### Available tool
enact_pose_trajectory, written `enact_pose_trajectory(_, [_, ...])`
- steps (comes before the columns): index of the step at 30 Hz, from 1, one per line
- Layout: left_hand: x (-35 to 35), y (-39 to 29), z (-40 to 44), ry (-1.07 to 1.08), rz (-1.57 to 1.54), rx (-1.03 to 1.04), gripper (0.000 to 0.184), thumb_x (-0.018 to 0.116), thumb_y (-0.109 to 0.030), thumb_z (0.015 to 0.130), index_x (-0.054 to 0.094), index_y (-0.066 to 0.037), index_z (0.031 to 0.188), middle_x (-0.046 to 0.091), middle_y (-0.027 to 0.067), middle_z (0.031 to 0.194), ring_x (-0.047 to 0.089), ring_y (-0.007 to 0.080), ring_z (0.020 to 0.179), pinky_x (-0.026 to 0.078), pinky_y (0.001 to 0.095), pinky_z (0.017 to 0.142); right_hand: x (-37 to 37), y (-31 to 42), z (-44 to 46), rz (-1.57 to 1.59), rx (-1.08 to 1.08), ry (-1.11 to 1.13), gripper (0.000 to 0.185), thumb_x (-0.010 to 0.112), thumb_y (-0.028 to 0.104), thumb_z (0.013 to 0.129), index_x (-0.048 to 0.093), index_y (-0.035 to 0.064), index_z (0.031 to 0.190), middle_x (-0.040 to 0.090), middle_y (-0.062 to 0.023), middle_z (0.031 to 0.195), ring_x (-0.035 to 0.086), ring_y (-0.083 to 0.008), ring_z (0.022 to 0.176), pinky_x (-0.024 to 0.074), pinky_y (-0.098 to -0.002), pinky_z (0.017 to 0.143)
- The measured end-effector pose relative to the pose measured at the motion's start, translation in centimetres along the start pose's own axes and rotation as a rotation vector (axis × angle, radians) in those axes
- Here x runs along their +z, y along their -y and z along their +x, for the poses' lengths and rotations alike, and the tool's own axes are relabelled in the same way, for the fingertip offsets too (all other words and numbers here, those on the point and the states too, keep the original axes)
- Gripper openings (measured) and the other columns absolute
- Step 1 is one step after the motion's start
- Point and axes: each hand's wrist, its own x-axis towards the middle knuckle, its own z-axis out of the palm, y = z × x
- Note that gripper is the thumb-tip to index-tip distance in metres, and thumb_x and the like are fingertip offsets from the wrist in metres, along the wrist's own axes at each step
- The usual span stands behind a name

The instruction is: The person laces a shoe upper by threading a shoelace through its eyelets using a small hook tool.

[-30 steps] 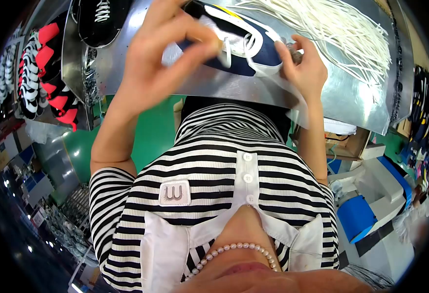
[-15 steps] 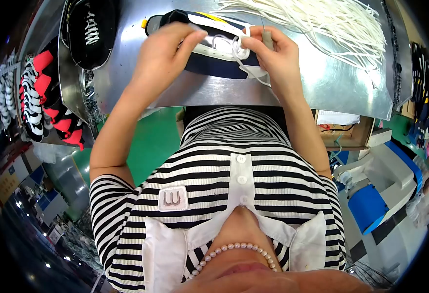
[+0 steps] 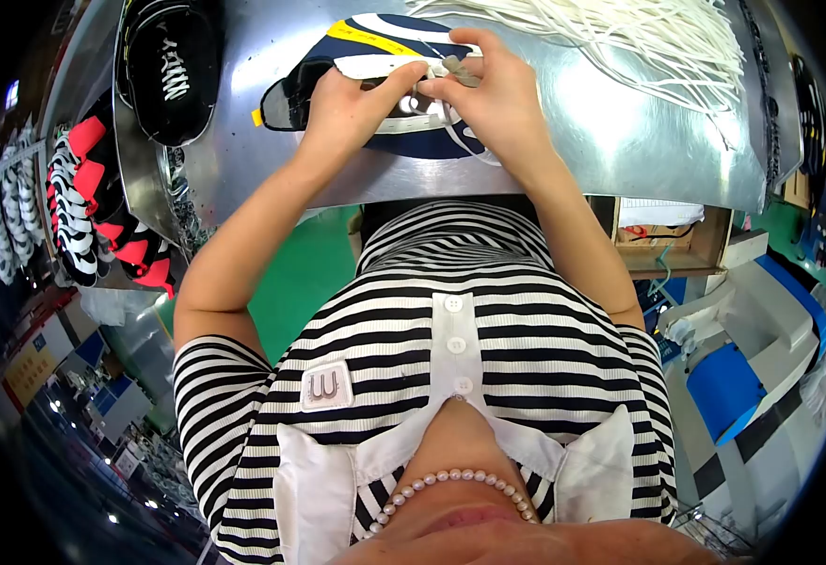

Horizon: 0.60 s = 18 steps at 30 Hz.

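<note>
A navy shoe upper (image 3: 408,143) with white eyelet strips and a yellow stripe lies on the metal table, its dark collar to the left. My left hand (image 3: 347,108) is closed in a pinch at the upper's far eyelet strip, thumb pointing right. Close beside its fingertips, my right hand (image 3: 502,104) grips a needle-like tool (image 3: 460,72), which has a grey handle and a thin metal shaft. A white shoelace (image 3: 449,111) loops at the eyelets under my right fingers and trails onto the table. The tool's tip is hard to make out.
A large bundle of white laces (image 3: 648,47) lies at the table's back right. At the left stands a black container (image 3: 168,118) with a laced black piece inside. Black, white and red uppers (image 3: 74,202) hang farther left. An open drawer (image 3: 681,259) is below right.
My right hand has moved left, bringing the tool to the eyelets beside my left fingers. The upper has turned slightly, showing more of its yellow stripe. My left hand has come down onto it.
</note>
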Motion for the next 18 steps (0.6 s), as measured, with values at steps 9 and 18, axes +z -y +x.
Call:
enact_pose_trajectory(9, [0.4,-0.3,-0.5,-0.082,0.080,-0.008,0.026,0.074,-0.019,0.089,0.070,0.002,0.104,0.072,0.0038,0.090,0.063,0.0069,0.078,0.050,0.0228,0.069,-1.4,0.1,-1.6,0.009,-0.146,0.023,0.043,0.074,0.027,0.082,0.059,0.0011,0.113,0.070,-0.0154,0.085,0.069,-0.0305,0.079,0.0530,-0.0386,0.073])
enact_pose_trajectory(18, [0.5,1.1,-0.6,-0.119,0.053,0.103,0.029,0.076,-0.023,0.086,0.072,0.001,0.102,0.075,0.0062,0.088,0.068,0.0098,0.076,0.052,0.0257,0.068,-3.4,-0.1,-1.2,-0.043,-0.225,0.154,0.014,0.062,0.011,0.093,0.063,-0.0028,0.098,0.070,-0.0100,0.083,0.070,-0.0162,0.080,0.0539,-0.0273,0.074])
